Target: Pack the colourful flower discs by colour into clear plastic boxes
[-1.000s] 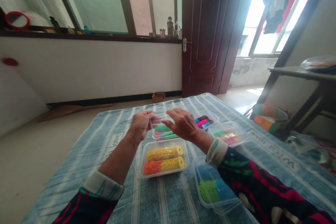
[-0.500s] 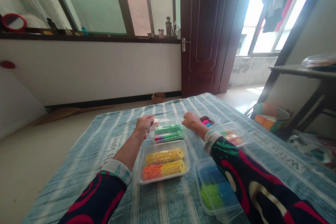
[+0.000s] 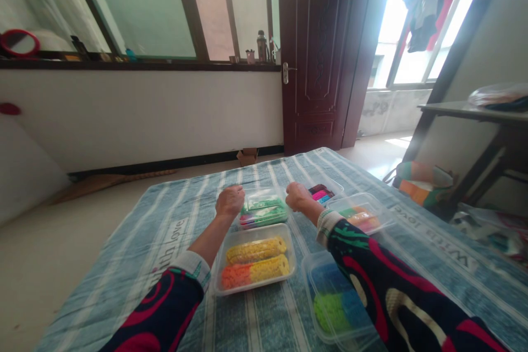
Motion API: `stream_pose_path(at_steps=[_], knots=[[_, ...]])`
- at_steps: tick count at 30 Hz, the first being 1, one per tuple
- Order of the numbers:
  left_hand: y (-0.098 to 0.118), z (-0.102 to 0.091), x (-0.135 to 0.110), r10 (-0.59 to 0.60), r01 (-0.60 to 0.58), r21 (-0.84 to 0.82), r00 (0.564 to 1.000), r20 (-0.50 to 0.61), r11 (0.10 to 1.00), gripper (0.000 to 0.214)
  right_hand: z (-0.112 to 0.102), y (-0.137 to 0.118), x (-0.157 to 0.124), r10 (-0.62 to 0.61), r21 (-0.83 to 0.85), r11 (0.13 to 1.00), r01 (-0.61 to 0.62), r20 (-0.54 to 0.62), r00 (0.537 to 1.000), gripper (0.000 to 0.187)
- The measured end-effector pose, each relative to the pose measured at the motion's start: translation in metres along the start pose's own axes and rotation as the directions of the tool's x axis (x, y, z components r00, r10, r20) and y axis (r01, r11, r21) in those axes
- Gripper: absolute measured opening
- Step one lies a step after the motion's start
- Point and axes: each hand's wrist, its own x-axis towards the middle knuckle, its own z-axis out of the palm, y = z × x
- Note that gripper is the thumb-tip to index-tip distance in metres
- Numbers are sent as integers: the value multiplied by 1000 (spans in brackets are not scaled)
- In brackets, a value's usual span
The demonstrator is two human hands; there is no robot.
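My left hand (image 3: 230, 201) is closed at the left edge of a clear plastic lid (image 3: 260, 194). At the opposite edge, the fingers of my right hand (image 3: 297, 197) are curled in as well. The lid lies over a clear plastic box (image 3: 264, 215) with green pieces and some multicoloured ones inside; whether it is seated all round I cannot tell. Directly nearer to me is a lidded box (image 3: 256, 259) with yellow and orange yarn-like rolls. Fingertips and the gripped lid edges are partly hidden.
Beyond my right hand sits a box with pink, blue and dark bundles (image 3: 322, 193). A box with orange and green contents (image 3: 361, 219) lies right of it. Under my right forearm is a box with green and blue contents (image 3: 332, 308). A striped blue cloth (image 3: 181, 264) covers the table.
Both hands have come down slightly with the lid, which now lies lower over the green-filled box. The view has shifted a little; the other boxes have stayed put.
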Motion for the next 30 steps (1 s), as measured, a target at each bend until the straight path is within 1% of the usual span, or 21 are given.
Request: stream_pose_path(at_steps=[2, 4, 8, 11, 14, 17, 19, 21, 23, 25, 26, 28, 29, 30], knots=[[0, -1, -4, 45, -41, 128, 999, -28, 991, 18, 1, 1, 1, -1, 1, 1000, 1, 1, 1000, 40], [-1, -1, -7, 79, -68, 229, 996, -40, 971, 20, 1, 1, 1, -3, 0, 1000, 3, 1, 1000, 42], [-6, 2, -10, 105, -84, 361, 994, -40, 929, 26, 0, 2, -1, -17, -2, 1000, 17, 3, 1000, 42], [-11, 2, -9, 103, -82, 400, 994, -31, 913, 28, 0, 2, -2, -29, -9, 1000, 29, 4, 1000, 40], [-13, 2, -8, 107, -87, 405, 994, -28, 910, 29, 0, 2, -2, -48, -18, 999, 47, -9, 999, 41], [-14, 1, -9, 118, -96, 403, 993, -29, 910, 29, -4, 3, -1, -67, -28, 997, 66, -22, 998, 37], [-12, 0, -10, 120, -96, 404, 992, -35, 910, 27, -12, 7, -2, -82, -32, 996, 81, -38, 996, 34], [-8, -4, -11, 116, -84, 406, 992, -57, 910, 27, -26, 14, -6, -102, -32, 994, 100, -61, 993, 33], [0, -9, -15, 121, -76, 405, 989, -87, 911, 30, -43, 26, -15, -117, -36, 993, 115, -83, 990, 31], [13, -16, -24, 163, -115, 391, 982, -93, 913, 32, -59, 42, -31, -125, -45, 992, 121, -91, 988, 27], [21, -20, -32, 195, -155, 376, 978, -71, 913, 31, -66, 52, -43, -123, -54, 992, 118, -94, 988, 26], [39, -25, -58, 269, -261, 327, 963, 22, 908, 27, -75, 72, -70, -118, -91, 990, 108, -108, 987, 26], [48, -28, -75, 313, -334, 271, 943, 116, 903, 28, -76, 83, -86, -102, -121, 989, 85, -139, 985, 28], [56, -29, -94, 356, -397, 131, 899, 254, 909, 33, -76, 93, -102, -87, -152, 986, 64, -151, 985, 29]])
